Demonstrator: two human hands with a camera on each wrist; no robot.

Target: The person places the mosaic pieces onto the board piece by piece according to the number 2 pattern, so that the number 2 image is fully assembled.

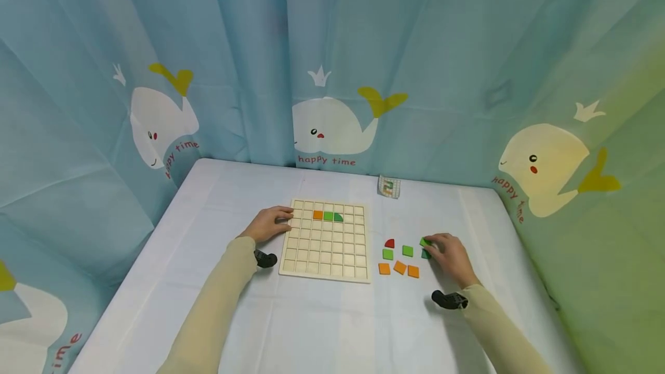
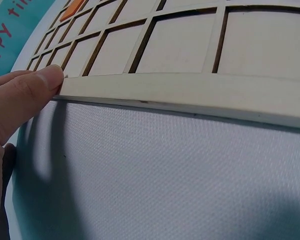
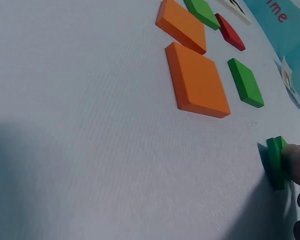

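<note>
A wooden grid board point(image 1: 324, 279) lies flat, with an orange square tile point(image 1: 318, 215), a light green square tile point(image 1: 328, 216) and a dark green quarter-round tile point(image 1: 339, 217) side by side in one upper row. My left hand point(image 1: 266, 223) rests at the board's left edge; the thumb point(image 2: 51, 77) touches the rim in the left wrist view. To the right of the loose tiles, my right hand point(image 1: 451, 254) has its fingertips at a light green tile point(image 1: 424, 241), pinching it. Just below, a dark green tile point(image 1: 426, 254) is partly covered by the thumb.
Between board and right hand lie a red quarter-round tile point(image 1: 389, 243), two light green squares point(image 1: 407, 251) and three orange squares point(image 1: 413, 271). A printed pattern card point(image 1: 389, 187) sits near the back of the white-covered table point(image 1: 322, 328). Whale-print curtains point(image 1: 447, 74) hang behind and beside it.
</note>
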